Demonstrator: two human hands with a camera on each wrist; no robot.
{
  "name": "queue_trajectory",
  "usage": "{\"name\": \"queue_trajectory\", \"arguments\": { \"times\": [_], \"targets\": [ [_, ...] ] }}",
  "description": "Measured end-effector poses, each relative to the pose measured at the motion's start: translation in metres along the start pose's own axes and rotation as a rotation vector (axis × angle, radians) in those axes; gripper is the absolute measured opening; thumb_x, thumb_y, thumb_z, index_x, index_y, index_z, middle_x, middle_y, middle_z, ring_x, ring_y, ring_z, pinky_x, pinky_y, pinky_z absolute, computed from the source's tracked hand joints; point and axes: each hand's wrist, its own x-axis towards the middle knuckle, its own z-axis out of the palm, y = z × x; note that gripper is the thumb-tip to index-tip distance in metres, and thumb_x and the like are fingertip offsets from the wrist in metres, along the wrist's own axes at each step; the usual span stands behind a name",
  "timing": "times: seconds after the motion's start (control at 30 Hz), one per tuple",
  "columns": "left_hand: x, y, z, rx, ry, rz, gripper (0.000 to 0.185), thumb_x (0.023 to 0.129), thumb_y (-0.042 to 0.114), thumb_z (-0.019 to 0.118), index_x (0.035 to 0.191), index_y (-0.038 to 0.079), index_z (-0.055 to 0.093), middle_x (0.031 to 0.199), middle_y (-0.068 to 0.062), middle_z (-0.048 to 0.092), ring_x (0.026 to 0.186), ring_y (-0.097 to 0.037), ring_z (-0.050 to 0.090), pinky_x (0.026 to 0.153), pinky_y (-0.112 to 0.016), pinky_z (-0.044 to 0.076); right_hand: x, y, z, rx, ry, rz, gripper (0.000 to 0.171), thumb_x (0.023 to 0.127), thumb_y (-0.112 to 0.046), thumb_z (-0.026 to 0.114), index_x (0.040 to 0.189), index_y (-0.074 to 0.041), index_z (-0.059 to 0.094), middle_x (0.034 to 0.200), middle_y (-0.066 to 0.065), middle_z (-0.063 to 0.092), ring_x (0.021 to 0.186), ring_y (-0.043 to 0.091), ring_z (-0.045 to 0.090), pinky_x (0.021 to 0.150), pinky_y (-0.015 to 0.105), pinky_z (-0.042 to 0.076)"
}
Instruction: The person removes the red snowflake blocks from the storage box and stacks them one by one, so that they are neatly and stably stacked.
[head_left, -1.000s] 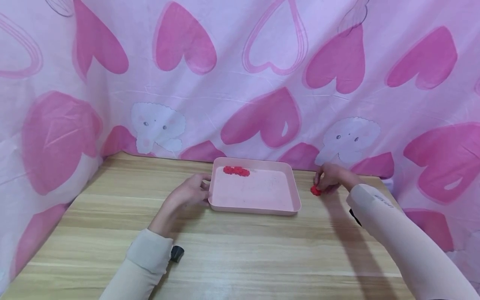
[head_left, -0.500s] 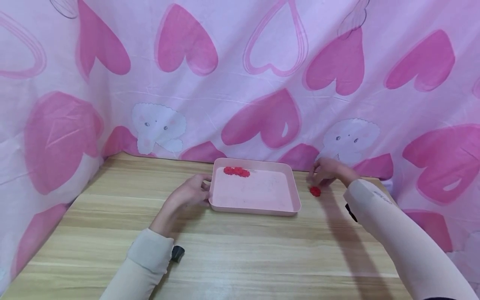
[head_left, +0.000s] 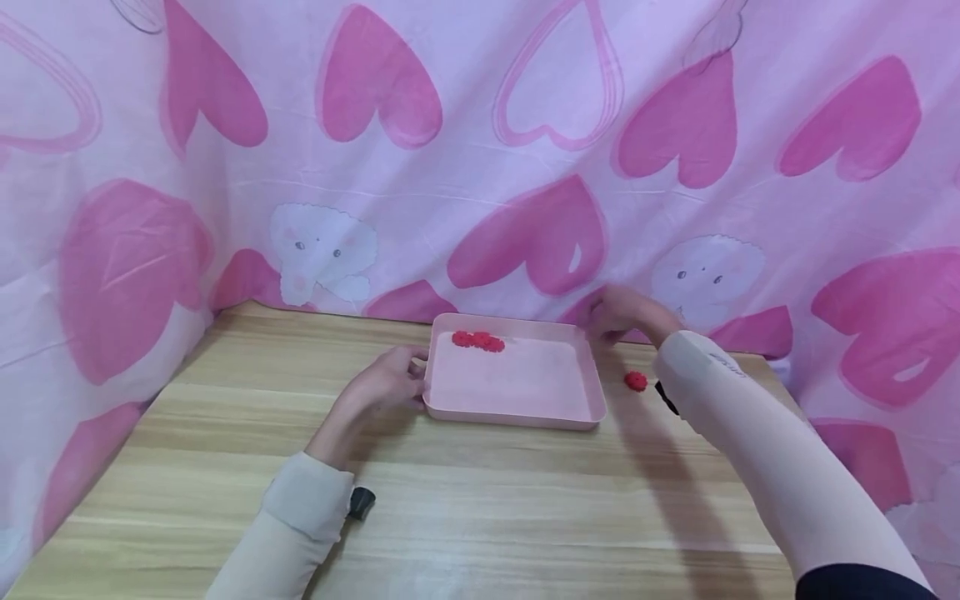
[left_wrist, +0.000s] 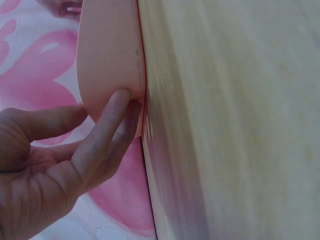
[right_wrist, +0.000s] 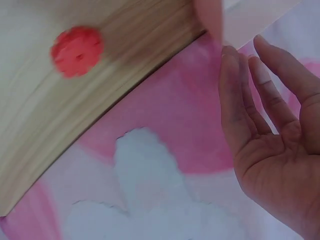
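1. Your left hand (head_left: 384, 385) sits at the pink tray's (head_left: 517, 414) 9 o'clock edge, fingers (left_wrist: 107, 122) curled against the left wall; the wrist view shows fingertips touching the rim, thumb alongside.
2. The tray lies flat on the wooden table (head_left: 465, 508), near its back edge.
3. A cluster of red flower pieces (head_left: 477, 339) lies inside the tray at about 11 o'clock, close to the far wall.
4. Your right hand (head_left: 617, 314) hovers at the tray's 1 o'clock corner, fingers (right_wrist: 260, 80) straight and relaxed, holding nothing.
5. One loose red flower piece (head_left: 636, 381) lies on the table at the tray's 3 o'clock, apart from the tray and below your right hand.
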Motion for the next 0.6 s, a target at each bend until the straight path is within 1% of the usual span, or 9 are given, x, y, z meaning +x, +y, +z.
{"name": "queue_trajectory", "arguments": {
  "times": [0.07,0.13,0.27,0.37,0.5,0.57,0.6],
  "targets": [
    [0.0,0.001,0.0,0.005,-0.001,0.001,0.055,0.101,-0.01,0.058,0.154,-0.011,0.045,0.124,-0.03,0.066,0.1,-0.03,0.073,0.085,-0.039,0.07,0.004,-0.009,0.003,-0.025,-0.02,0.002,0.025,0.098,-0.005,0.07,0.121,0.005,0.071,0.095,0.012,0.071,0.077,0.02,0.063,0.076,0.033,0.064],
    [0.001,0.001,0.0,0.007,-0.008,-0.001,0.055,0.101,-0.01,0.057,0.155,-0.011,0.044,0.124,-0.031,0.066,0.1,-0.031,0.074,0.085,-0.04,0.07,0.008,-0.017,0.006,-0.044,-0.035,0.0,0.032,0.1,-0.008,0.073,0.13,0.003,0.07,0.103,0.012,0.073,0.082,0.02,0.066,0.082,0.034,0.066],
    [0.001,0.001,-0.001,0.0,-0.006,-0.012,0.056,0.102,-0.01,0.055,0.156,-0.01,0.043,0.125,-0.031,0.065,0.102,-0.031,0.073,0.086,-0.04,0.07,0.018,-0.035,0.018,-0.066,-0.059,-0.015,0.035,0.1,-0.011,0.073,0.133,0.001,0.069,0.11,0.012,0.073,0.087,0.021,0.069,0.089,0.037,0.067],
    [0.001,0.001,-0.002,-0.002,0.001,-0.02,0.056,0.102,-0.01,0.055,0.157,-0.009,0.043,0.127,-0.03,0.065,0.103,-0.03,0.073,0.087,-0.04,0.07,0.027,-0.048,0.03,-0.094,-0.092,-0.043,0.04,0.1,-0.009,0.072,0.14,-0.002,0.067,0.116,0.015,0.074,0.09,0.023,0.071,0.091,0.038,0.068],
    [0.001,0.0,-0.002,0.012,0.008,-0.017,0.056,0.102,-0.01,0.057,0.156,-0.01,0.044,0.125,-0.03,0.066,0.102,-0.03,0.073,0.087,-0.04,0.07,0.04,-0.065,0.048,-0.166,-0.16,-0.081,0.051,0.1,-0.011,0.072,0.15,-0.009,0.062,0.137,0.019,0.069,0.108,0.027,0.071,0.095,0.039,0.068],
    [0.001,0.0,-0.001,0.013,0.006,-0.006,0.056,0.101,-0.01,0.057,0.156,-0.01,0.044,0.125,-0.03,0.067,0.102,-0.03,0.074,0.086,-0.04,0.07,0.046,-0.072,0.057,-0.244,-0.174,-0.107,0.052,0.101,-0.015,0.072,0.152,-0.011,0.061,0.147,0.017,0.064,0.118,0.029,0.068,0.099,0.039,0.066],
    [0.001,0.001,-0.001,0.002,0.005,-0.006,0.056,0.101,-0.011,0.057,0.156,-0.01,0.043,0.125,-0.031,0.066,0.103,-0.031,0.073,0.086,-0.04,0.07,0.049,-0.076,0.062,-0.285,-0.167,-0.119,0.052,0.101,-0.018,0.073,0.151,-0.012,0.062,0.151,0.016,0.062,0.124,0.031,0.066,0.101,0.04,0.066]
  ]
}}
